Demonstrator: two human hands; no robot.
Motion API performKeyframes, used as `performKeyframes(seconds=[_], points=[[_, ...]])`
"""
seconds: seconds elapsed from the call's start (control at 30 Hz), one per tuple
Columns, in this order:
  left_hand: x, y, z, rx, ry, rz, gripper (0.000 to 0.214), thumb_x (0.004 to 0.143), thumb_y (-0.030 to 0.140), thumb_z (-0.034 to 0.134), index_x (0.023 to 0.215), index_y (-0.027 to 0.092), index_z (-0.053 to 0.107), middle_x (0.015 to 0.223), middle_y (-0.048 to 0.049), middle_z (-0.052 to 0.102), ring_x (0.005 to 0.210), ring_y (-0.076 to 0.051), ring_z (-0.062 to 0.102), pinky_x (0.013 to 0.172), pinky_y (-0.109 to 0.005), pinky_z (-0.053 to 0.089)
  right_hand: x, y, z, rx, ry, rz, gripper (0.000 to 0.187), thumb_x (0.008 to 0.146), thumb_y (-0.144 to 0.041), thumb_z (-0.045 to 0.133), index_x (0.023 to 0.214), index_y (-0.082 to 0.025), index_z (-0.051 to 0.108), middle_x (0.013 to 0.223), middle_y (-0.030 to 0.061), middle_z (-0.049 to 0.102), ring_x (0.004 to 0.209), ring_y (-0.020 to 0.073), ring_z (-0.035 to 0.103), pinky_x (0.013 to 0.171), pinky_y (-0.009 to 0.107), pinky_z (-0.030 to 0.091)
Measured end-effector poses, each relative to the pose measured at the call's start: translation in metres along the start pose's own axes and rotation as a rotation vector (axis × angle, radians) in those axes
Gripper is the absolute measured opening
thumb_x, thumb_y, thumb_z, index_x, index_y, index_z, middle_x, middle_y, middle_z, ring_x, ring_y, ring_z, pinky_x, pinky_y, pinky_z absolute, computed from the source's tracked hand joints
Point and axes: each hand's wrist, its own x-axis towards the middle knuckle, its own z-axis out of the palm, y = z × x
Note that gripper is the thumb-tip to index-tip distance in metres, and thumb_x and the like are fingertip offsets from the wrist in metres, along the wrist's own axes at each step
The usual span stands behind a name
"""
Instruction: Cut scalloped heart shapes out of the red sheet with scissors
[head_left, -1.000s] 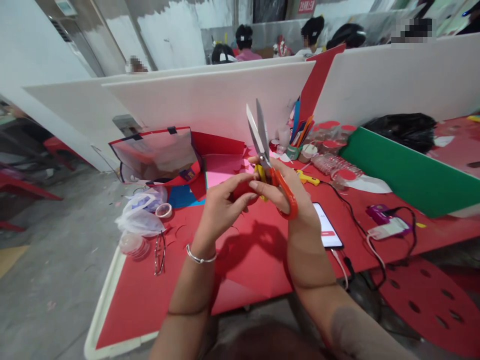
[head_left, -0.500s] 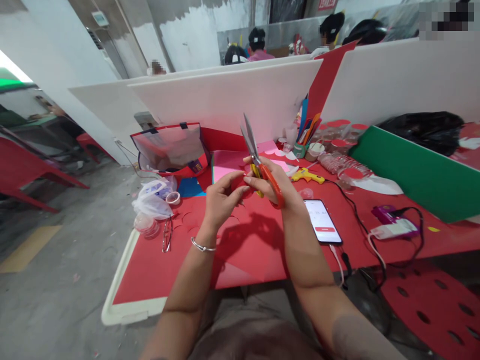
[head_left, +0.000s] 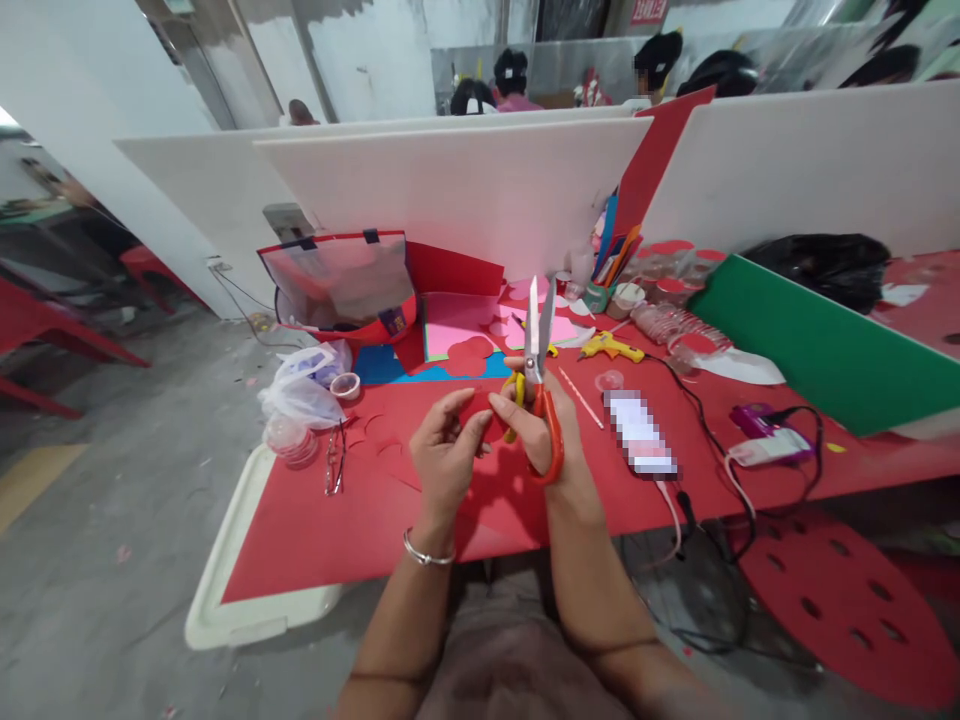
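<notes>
Over the red-covered table, my left hand (head_left: 448, 450) pinches a small piece of red paper (head_left: 495, 428) by its edge. My right hand (head_left: 561, 440) keeps a pair of scissors (head_left: 535, 365) with orange and yellow handles in its grip, blades upward and slightly parted. The thumb and fingers of that same hand also touch the red paper. Part of the paper is hidden behind my fingers. Just beyond the hands, a red scalloped paper cutout (head_left: 470, 355) lies over pink and blue sheets. Curved red paper scraps (head_left: 371, 432) lie left of my left hand.
A yellow glue gun (head_left: 611, 346) and a phone (head_left: 641, 432) lie to the right. Glasses (head_left: 335, 460), a plastic bag (head_left: 304, 385) and a tape roll (head_left: 346, 386) are on the left. Behind stand a tote bag (head_left: 341, 285) and white partition boards (head_left: 450, 190).
Both hands sit lower in view, and the scissors stand more upright. The scalloped red cutout and a striped stick, hidden before, now show beyond the hands. The view has shifted slightly.
</notes>
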Motion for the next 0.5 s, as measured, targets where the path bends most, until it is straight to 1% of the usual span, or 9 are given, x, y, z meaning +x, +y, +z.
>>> performKeyframes(seconds=[0.07, 0.13, 0.2, 0.37, 0.5], points=[[0.0, -0.003, -0.003, -0.011, 0.04, -0.025, 0.038, 0.079, 0.041, 0.09, 0.105, 0.018, 0.077, 0.078, 0.0014, 0.071, 0.046, -0.007, 0.058, 0.043, -0.02, 0.053, -0.003, 0.005, 0.005, 0.025, 0.047, 0.028, 0.044, 0.087, -0.037, 0.079, 0.126, -0.028, 0.063, 0.082, -0.0049, 0.057, 0.064, 0.0129, 0.054, 0.056, 0.027, 0.046], [-0.001, -0.005, -0.008, -0.017, 0.047, -0.035, 0.036, 0.081, 0.041, 0.089, 0.105, 0.018, 0.076, 0.077, 0.0018, 0.07, 0.048, -0.008, 0.061, 0.044, -0.02, 0.053, -0.005, 0.01, 0.01, 0.056, 0.07, 0.043, 0.047, 0.086, -0.038, 0.08, 0.129, -0.028, 0.062, 0.081, -0.0053, 0.057, 0.063, 0.0124, 0.053, 0.055, 0.026, 0.046], [-0.003, -0.004, -0.013, -0.012, 0.009, -0.028, 0.038, 0.082, 0.039, 0.088, 0.111, 0.019, 0.075, 0.076, 0.0024, 0.069, 0.05, -0.008, 0.062, 0.045, -0.019, 0.053, -0.007, 0.012, 0.015, 0.075, 0.087, 0.035, 0.048, 0.086, -0.038, 0.08, 0.13, -0.028, 0.061, 0.081, -0.0054, 0.056, 0.062, 0.012, 0.053, 0.055, 0.025, 0.048], [-0.006, 0.005, -0.022, 0.003, -0.136, -0.027, 0.056, 0.082, 0.035, 0.089, 0.132, 0.021, 0.068, 0.072, 0.0031, 0.068, 0.048, -0.009, 0.059, 0.046, -0.02, 0.053, -0.011, 0.005, 0.022, 0.042, 0.095, 0.004, 0.05, 0.087, -0.04, 0.08, 0.133, -0.029, 0.061, 0.082, -0.0044, 0.057, 0.062, 0.0122, 0.055, 0.054, 0.026, 0.051], [-0.009, 0.009, -0.029, 0.042, -0.178, -0.023, 0.057, 0.084, 0.036, 0.088, 0.136, 0.021, 0.069, 0.075, 0.0006, 0.072, 0.048, -0.009, 0.058, 0.047, -0.022, 0.054, -0.015, 0.002, 0.02, 0.008, 0.069, 0.038, 0.053, 0.086, -0.04, 0.081, 0.134, -0.029, 0.062, 0.089, -0.0021, 0.06, 0.064, 0.0125, 0.056, 0.052, 0.025, 0.05]])
